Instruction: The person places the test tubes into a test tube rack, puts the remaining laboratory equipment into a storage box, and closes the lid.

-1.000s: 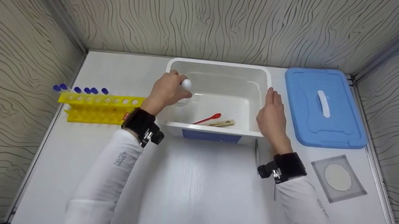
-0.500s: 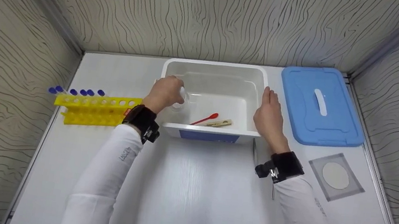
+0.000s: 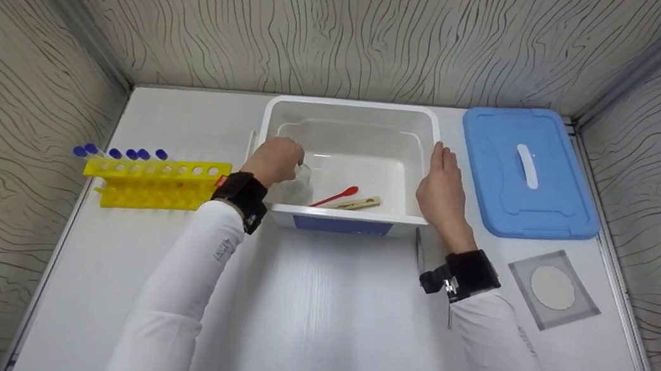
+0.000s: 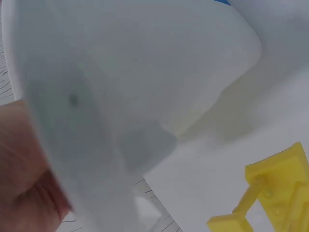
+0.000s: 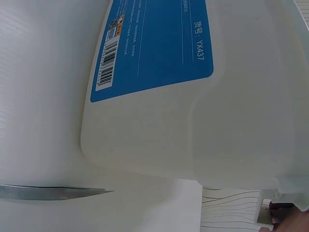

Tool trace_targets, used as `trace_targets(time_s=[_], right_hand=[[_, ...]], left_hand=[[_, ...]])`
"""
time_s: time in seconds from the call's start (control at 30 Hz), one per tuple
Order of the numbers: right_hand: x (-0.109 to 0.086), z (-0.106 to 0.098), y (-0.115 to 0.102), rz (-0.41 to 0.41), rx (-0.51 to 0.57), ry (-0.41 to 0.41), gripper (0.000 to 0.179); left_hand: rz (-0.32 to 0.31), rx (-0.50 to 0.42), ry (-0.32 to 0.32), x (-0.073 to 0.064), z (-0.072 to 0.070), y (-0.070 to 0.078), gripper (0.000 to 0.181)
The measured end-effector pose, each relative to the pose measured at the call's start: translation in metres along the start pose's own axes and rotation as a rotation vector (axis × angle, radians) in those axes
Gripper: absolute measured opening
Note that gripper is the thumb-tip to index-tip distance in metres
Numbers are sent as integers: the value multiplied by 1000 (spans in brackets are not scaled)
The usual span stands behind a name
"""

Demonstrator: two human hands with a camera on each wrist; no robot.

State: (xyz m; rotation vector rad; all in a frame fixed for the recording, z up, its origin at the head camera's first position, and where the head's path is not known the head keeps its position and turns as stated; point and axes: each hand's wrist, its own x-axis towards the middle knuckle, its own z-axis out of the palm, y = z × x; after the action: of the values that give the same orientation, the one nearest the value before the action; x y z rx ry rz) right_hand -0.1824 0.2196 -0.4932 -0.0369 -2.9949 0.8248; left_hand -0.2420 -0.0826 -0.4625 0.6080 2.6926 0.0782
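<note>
In the head view my left hand (image 3: pixel 275 161) reaches over the left wall into a white plastic storage box (image 3: pixel 339 213). It grips the top of a clear vessel (image 3: pixel 300 183) low inside; its white top, visible earlier, is now covered by the fingers. My right hand (image 3: pixel 443 191) rests against the box's right rim with fingers straight. A red spoon (image 3: pixel 334 197) and a wooden clothespin-like piece (image 3: pixel 359 203) lie on the box floor. In the left wrist view the box wall hides most of the left hand (image 4: pixel 24 169).
On the left stands a yellow test tube rack (image 3: pixel 158 185) with several blue-capped tubes (image 3: pixel 131 154). At the right lie a blue lid (image 3: pixel 526 202) and a grey square gauze with a white round centre (image 3: pixel 553 288). A pointed metal tool (image 5: pixel 53 192) lies beside the box.
My left hand has lowered the clear vessel deeper into the box and slightly toward me. The white top has gone out of sight. The right hand stays at the rim.
</note>
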Motion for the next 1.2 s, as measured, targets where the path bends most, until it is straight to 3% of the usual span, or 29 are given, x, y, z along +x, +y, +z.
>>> trace_targets(time_s=[0.13, 0.3, 0.53, 0.73, 0.87, 1.0, 1.1, 1.2], right_hand=[[0, 2, -4, -9, 2, 1, 61], [0, 4, -6, -13, 4, 0, 61], [1, 4, -7, -17, 11, 2, 60], [1, 4, -5, -17, 11, 5, 59], [1, 3, -2, -15, 13, 7, 59], [1, 2, 1, -13, 20, 2, 60], [1, 2, 3, -14, 26, 5, 60], [2, 3, 4, -19, 32, 18, 60]], left_hand=[[12, 55, -6, -1, 4, -3, 21], [19, 104, 44, -3, 9, -6, 19], [9, -43, 117, -10, 12, -7, 27], [-25, -213, 270, -27, 6, -4, 30], [-68, -325, 457, -40, 5, 0, 28], [-160, -401, 644, -52, 12, 2, 28], [-243, -446, 687, -59, 22, 0, 32], [-305, -480, 667, -61, 32, -5, 39]])
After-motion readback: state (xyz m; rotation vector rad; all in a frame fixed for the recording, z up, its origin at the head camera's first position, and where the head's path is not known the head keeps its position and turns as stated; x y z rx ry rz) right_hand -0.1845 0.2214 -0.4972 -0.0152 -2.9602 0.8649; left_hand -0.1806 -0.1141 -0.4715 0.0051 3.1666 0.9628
